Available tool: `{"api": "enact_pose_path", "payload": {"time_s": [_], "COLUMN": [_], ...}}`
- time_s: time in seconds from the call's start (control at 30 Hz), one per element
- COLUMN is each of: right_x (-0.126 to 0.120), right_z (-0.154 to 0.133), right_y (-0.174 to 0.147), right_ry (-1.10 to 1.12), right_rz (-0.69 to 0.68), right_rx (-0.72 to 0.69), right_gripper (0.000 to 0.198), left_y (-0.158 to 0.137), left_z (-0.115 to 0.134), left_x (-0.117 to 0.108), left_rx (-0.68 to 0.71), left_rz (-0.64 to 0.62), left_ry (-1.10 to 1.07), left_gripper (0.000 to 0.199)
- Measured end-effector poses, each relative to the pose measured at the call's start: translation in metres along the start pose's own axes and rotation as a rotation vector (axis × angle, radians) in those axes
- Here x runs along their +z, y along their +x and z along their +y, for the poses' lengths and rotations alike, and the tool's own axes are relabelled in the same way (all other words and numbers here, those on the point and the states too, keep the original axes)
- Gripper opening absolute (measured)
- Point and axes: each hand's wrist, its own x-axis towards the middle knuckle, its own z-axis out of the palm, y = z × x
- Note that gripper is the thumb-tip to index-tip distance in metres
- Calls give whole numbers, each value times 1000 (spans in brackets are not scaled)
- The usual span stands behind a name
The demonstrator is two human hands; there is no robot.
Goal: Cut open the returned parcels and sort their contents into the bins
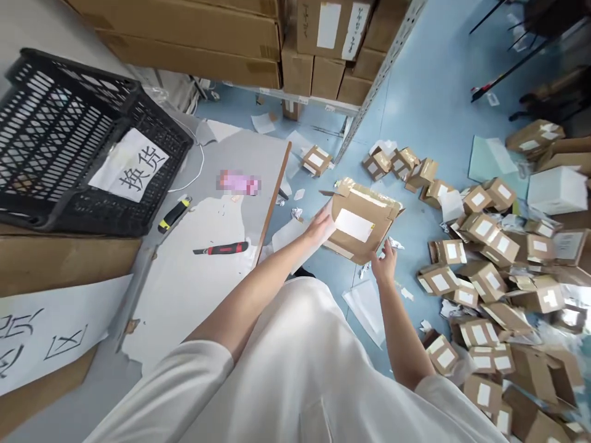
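Observation:
An opened cardboard box (369,212) with torn, taped edges and a white label hangs in front of me, above the floor. My left hand (319,229) is closed at its left side, with a thin white sheet of paper (329,221) at the fingers; how the sheet is held is partly hidden. The fingers of my right hand (385,261) pinch the box's lower right corner. On the table to my left lie a red and black utility knife (221,248), a yellow and black utility knife (174,214) and a blurred pink item (239,183).
A black plastic crate (159,126) with a paper sign stands left of the table (184,295). Shelving (369,101) loaded with cartons (194,37) rises ahead. Many small opened boxes (489,280) and paper scraps (367,307) litter the floor on the right.

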Motion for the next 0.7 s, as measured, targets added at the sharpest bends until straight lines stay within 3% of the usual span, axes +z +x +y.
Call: {"api": "enact_pose_path", "payload": {"time_s": [0.13,0.23,0.4,0.57,0.63,0.7], "right_x": [15,30,45,72,93,121], "right_z": [-2,-14,-39,-62,-76,-95], "right_y": [-10,-12,-9,2,7,9], "right_ry": [33,187,271,234,228,216], "right_rz": [-78,-145,-133,-120,-201,-369], "right_rx": [-33,-64,-119,-196,-236,-310], "right_gripper": [76,75,71,64,58,54], "left_y": [-8,-22,-53,-94,-118,-151], "left_z": [15,26,34,45,47,45], "left_x": [-15,-39,-77,-112,-129,-145], "left_rx": [-11,12,-8,22,40,72], "left_rz": [-129,-105,83,385,511,645], "left_ry": [0,-16,-20,30,54,48], "left_gripper": [72,71,71,62,55,49]}}
